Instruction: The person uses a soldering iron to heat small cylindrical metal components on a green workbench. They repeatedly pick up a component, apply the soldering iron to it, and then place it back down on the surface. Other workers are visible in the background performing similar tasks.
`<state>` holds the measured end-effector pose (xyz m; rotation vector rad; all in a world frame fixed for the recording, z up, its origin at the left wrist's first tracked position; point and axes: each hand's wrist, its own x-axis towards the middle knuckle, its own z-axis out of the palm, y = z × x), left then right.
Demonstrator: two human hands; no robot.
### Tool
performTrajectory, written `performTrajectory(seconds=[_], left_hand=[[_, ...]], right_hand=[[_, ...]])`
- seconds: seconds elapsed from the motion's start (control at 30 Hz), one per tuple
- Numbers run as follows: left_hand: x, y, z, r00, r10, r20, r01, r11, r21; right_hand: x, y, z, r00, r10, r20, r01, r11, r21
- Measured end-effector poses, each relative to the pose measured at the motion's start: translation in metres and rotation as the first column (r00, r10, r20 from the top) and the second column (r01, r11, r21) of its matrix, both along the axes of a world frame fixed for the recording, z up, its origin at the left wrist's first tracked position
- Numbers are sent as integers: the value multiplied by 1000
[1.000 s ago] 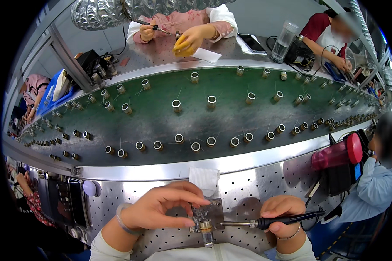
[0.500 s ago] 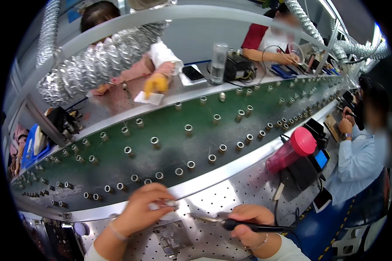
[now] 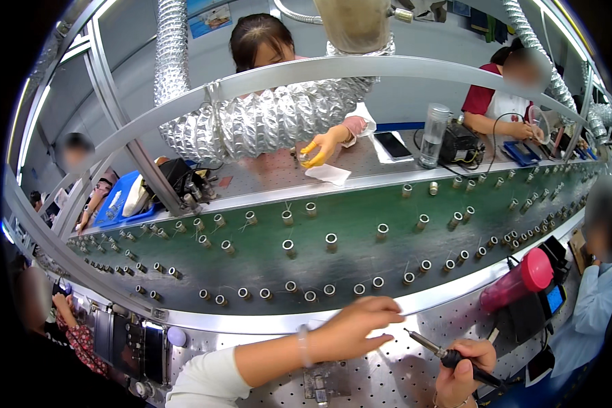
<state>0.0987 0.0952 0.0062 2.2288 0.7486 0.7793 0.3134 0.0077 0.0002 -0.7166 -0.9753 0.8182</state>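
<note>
My right hand (image 3: pixel 466 370) grips a soldering iron (image 3: pixel 450 358) by its black handle, with the metal tip pointing up and left. Close to that tip, my left hand (image 3: pixel 357 330) reaches across from the left over the perforated metal bench (image 3: pixel 415 387). Its thumb and fingers are apart, and I see nothing between them. Under my left forearm lies a small metal fixture (image 3: pixel 317 387), partly covered by the arm. Just beyond my hands runs a green conveyor belt (image 3: pixel 360 258) carrying many small metal cylinders, one of them a cylinder (image 3: pixel 330 290) near my left hand.
A pink cup (image 3: pixel 517 280) stands at the right beside a black soldering station (image 3: pixel 534 316) with a blue screen. Across the belt, a person's hand in yellow finger covers (image 3: pixel 314 151) works beside white paper (image 3: pixel 328 175). A silver duct (image 3: pixel 272 119) hangs above. Other people sit nearby.
The view has swung left, so everything sits further right. My left hand, which pinched a small part, now has its fingers apart with no part visible. The iron stays in my right hand.
</note>
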Motion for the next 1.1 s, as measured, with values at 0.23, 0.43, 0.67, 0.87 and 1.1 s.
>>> performTrajectory(seconds=[0.23,0.43,0.67,0.87,1.1], left_hand=[[-136,-34,2,548,828,-117,-701,531,477],[-156,-36,-19,597,786,-163,-645,590,485],[-133,-62,8,807,590,-33,-579,778,-243],[-105,-83,0,890,261,375,183,548,-816],[-94,-87,-15,851,229,472,351,420,-837]], right_hand=[[-12,4,39,961,268,67,-265,963,-53],[-18,5,9,902,417,114,-381,891,-248],[-20,10,9,862,472,184,-401,858,-322],[-23,13,6,814,575,77,-535,795,-286],[-15,12,4,761,637,119,-607,766,-212]])
